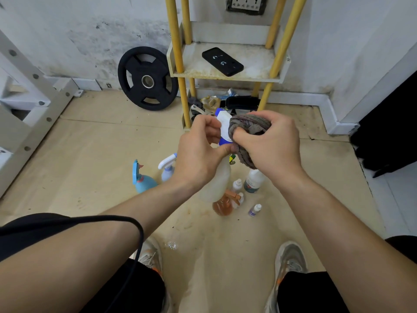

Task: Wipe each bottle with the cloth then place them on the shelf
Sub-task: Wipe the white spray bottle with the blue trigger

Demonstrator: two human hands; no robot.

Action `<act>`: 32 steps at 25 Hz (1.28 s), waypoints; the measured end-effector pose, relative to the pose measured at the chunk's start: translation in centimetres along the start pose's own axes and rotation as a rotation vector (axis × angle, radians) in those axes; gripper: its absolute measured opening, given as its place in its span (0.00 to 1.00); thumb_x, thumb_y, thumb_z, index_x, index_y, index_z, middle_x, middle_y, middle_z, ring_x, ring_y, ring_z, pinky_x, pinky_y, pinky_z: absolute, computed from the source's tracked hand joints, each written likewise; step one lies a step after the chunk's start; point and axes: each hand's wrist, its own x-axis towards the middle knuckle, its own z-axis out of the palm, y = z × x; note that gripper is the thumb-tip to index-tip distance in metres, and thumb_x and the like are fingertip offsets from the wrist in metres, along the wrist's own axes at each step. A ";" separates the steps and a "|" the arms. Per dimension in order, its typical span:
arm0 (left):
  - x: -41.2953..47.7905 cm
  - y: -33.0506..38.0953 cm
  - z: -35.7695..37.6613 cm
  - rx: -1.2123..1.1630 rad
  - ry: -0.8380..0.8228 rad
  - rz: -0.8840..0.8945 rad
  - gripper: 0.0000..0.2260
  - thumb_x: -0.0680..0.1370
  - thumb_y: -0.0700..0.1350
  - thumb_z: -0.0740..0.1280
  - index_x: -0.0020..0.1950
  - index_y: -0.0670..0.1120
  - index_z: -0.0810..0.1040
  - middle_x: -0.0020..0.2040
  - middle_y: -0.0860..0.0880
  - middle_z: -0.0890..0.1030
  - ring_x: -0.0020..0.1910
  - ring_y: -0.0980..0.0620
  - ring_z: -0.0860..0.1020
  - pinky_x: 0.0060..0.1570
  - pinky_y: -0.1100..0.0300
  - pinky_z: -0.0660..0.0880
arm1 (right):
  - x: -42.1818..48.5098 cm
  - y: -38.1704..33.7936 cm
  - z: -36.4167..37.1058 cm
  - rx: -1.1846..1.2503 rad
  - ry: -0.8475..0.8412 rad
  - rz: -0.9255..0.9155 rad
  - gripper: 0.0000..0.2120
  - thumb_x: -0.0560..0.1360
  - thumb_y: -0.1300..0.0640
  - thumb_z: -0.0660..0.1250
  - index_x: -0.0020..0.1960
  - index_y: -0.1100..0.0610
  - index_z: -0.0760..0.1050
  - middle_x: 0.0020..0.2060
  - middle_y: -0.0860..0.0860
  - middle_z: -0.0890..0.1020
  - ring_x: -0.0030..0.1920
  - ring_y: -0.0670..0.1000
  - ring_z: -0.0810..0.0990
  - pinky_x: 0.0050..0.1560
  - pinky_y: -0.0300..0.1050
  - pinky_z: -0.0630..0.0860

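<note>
Head view, directions read as a clock face centred on the held sprayer.

**Grip.** The left hand closes round the sprayer's neck, just under the blue-and-white trigger head. The body hangs free toward 6 o'clock, so every side is open to wiping. The right hand is clamped on a bunched cloth, with fingers tucked into its folds to make a pad. The pad presses against the trigger head, and the step in hand is judged to be wiping the head.

**Materials.**
- The sprayer body is frosted, translucent plastic, a rounded cylinder.
- The cloth is grey, ribbed and soft, with faint stripes.

**Unwiped stock.** The other bottles stand grouped on the tan, stained floor, within reach below the hands.
- A teal sprayer and a pale sprayer stand at 9 o'clock.
- An amber pump bottle stands at 6.
- A small white vial stands just beside the pump bottle.
- A clear labelled bottle stands at 3.
- A tiny dropper stands at 4.

**Destination.** The shelf lies at 12 o'clock. It is a grimy white tray on round yellow posts. It holds no bottle yet, only a black phone, so the task is judged barely begun. A black rubber plate leans on the wall at 11.
</note>
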 end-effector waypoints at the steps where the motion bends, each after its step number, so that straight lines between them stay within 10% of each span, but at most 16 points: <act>1: 0.3 -0.2 -0.2 -0.049 0.003 -0.021 0.21 0.69 0.40 0.80 0.56 0.47 0.74 0.46 0.56 0.82 0.44 0.63 0.80 0.46 0.70 0.76 | 0.2 0.0 -0.1 0.110 -0.015 0.042 0.06 0.69 0.53 0.75 0.47 0.51 0.84 0.38 0.44 0.85 0.41 0.44 0.84 0.41 0.41 0.82; 3: 1.1 -0.5 -0.7 -0.169 -0.021 -0.067 0.17 0.73 0.36 0.76 0.59 0.43 0.75 0.48 0.50 0.85 0.47 0.58 0.83 0.47 0.68 0.76 | 0.8 0.0 -0.6 0.313 0.004 0.120 0.03 0.74 0.56 0.72 0.46 0.54 0.83 0.35 0.46 0.84 0.39 0.47 0.84 0.41 0.49 0.83; 6: 1.8 -0.7 -1.5 -0.315 -0.121 -0.077 0.15 0.78 0.33 0.69 0.65 0.40 0.75 0.52 0.48 0.86 0.51 0.55 0.84 0.49 0.68 0.76 | 1.1 0.1 -1.2 0.342 0.069 0.107 0.03 0.79 0.61 0.67 0.49 0.57 0.80 0.28 0.40 0.80 0.29 0.39 0.78 0.30 0.34 0.73; 11: 1.8 -0.5 -1.5 -0.408 -0.249 -0.066 0.15 0.81 0.32 0.64 0.68 0.37 0.75 0.52 0.45 0.85 0.49 0.57 0.83 0.48 0.68 0.75 | 1.0 0.4 -0.4 0.071 0.141 -0.113 0.12 0.76 0.54 0.71 0.59 0.49 0.81 0.51 0.46 0.82 0.50 0.40 0.80 0.52 0.34 0.76; 19: 2.0 -0.6 -1.7 -0.509 -0.247 -0.016 0.15 0.80 0.31 0.65 0.67 0.35 0.75 0.57 0.37 0.83 0.58 0.41 0.82 0.59 0.52 0.78 | -1.3 -0.4 0.7 -0.148 0.077 -0.468 0.08 0.72 0.59 0.72 0.51 0.53 0.82 0.47 0.47 0.81 0.48 0.47 0.80 0.47 0.36 0.73; 27: 1.7 0.8 -2.4 -0.441 -0.265 -0.024 0.14 0.79 0.32 0.66 0.63 0.41 0.79 0.46 0.52 0.87 0.47 0.58 0.84 0.47 0.68 0.77 | 0.8 0.5 -0.9 -0.080 0.243 -0.232 0.06 0.73 0.58 0.70 0.48 0.48 0.80 0.43 0.44 0.82 0.44 0.43 0.80 0.43 0.28 0.71; 32: 1.5 0.4 -2.5 -0.450 -0.217 -0.051 0.14 0.77 0.30 0.68 0.63 0.38 0.79 0.47 0.49 0.87 0.49 0.54 0.84 0.49 0.65 0.78 | -0.2 0.3 -0.3 -0.221 0.119 -0.451 0.12 0.73 0.60 0.69 0.56 0.56 0.83 0.49 0.49 0.81 0.49 0.46 0.79 0.48 0.34 0.73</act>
